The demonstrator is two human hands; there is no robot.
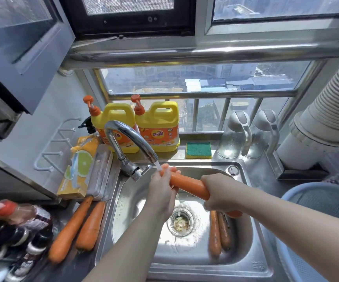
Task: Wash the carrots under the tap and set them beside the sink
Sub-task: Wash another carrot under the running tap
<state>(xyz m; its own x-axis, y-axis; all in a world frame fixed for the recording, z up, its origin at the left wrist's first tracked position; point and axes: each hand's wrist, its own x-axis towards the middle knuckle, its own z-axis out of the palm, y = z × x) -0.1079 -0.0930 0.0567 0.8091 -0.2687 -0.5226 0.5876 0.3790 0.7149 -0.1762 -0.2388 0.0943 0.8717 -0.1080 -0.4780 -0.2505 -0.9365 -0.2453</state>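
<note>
Two hands hold one carrot over the sink, under the tap. The left hand is curled around its top end, where the water hits. The right hand is wrapped tight around its lower part. Two carrots in the sink lie near the drain. Two carrots on the counter lie side by side, left of the sink.

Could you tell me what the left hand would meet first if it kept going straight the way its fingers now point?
The left hand points up and away toward the tap, fingers around the held carrot. It would probably meet the tap's spout end and its water stream first, though depth is hard to judge in this view.
</note>
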